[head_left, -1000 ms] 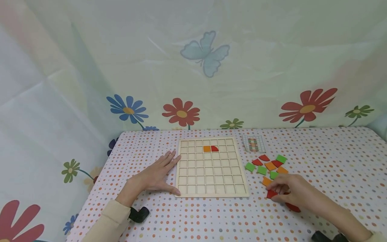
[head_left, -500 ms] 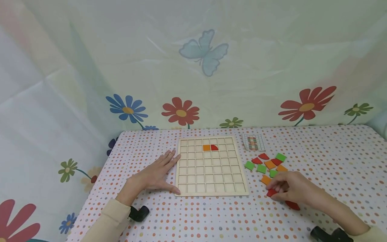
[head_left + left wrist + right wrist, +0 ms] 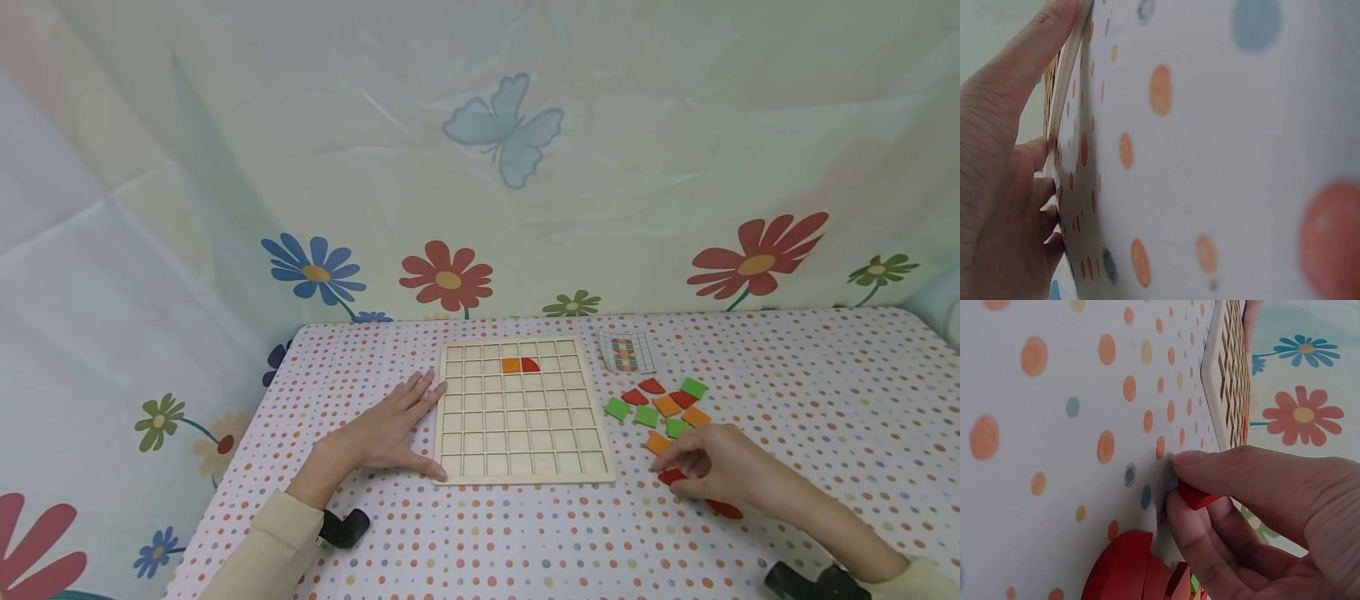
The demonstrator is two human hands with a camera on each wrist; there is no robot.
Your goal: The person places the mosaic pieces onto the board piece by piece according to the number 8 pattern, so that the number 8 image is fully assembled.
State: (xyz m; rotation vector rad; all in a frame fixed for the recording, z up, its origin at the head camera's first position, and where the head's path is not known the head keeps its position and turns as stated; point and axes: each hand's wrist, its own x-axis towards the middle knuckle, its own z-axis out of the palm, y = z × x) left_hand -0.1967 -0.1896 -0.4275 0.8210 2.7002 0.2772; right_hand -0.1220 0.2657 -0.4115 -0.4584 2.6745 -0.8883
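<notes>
My right hand (image 3: pixel 720 471) pinches a red piece (image 3: pixel 1197 497) between thumb and index finger, close above the tablecloth. Its full outline is partly covered by the fingers. Beside that hand lies another red piece (image 3: pixel 724 509) with a curved edge. My left hand (image 3: pixel 386 429), fingers spread and straight, rests against the left edge of a wooden grid board (image 3: pixel 525 477). An orange square (image 3: pixel 512 365) and a red quarter-circle (image 3: pixel 530 365) sit side by side in cells of the board's second row from the back.
Right of the board are several loose pieces: green squares (image 3: pixel 647 416), orange squares (image 3: pixel 665 406) and red quarter-circles (image 3: pixel 635 397). A pattern card (image 3: pixel 627 352) lies behind them. A floral curtain (image 3: pixel 600 250) stands behind the dotted tablecloth (image 3: pixel 525 542).
My right thumb and fingers have closed on the red piece, which now looks tilted. The hand has shifted only slightly. My left hand stays at the board.
</notes>
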